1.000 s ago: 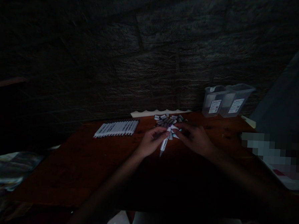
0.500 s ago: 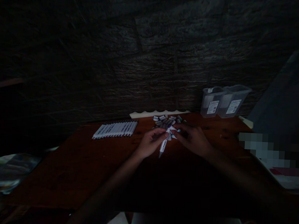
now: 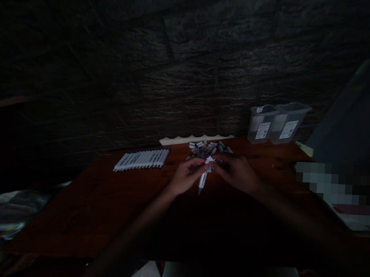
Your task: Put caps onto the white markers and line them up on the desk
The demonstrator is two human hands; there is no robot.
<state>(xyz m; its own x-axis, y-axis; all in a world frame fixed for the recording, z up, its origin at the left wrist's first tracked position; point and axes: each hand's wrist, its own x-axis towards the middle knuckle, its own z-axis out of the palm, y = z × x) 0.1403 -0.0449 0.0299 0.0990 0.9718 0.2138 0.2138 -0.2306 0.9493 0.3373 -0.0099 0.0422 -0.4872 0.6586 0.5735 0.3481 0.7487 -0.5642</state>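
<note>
The scene is very dark. My left hand [image 3: 187, 175] pinches a white marker [image 3: 203, 179] near its upper end, and the marker points down toward me over the wooden table [image 3: 107, 209]. My right hand [image 3: 236, 171] is closed at the marker's top end, fingers meeting those of my left hand. Just behind both hands lies a loose pile of small marker caps and markers [image 3: 207, 148]. A neat row of white markers [image 3: 142, 158] lies side by side to the left.
Two clear plastic containers [image 3: 277, 123] with white labels stand at the back right against a dark stone wall. A pale scalloped strip [image 3: 195, 139] lies along the table's back edge. Crumpled plastic [image 3: 4, 216] sits at the far left, papers at the right.
My right hand has drawn in slightly toward the marker's top end. The marker and my left hand have stayed almost where they were.
</note>
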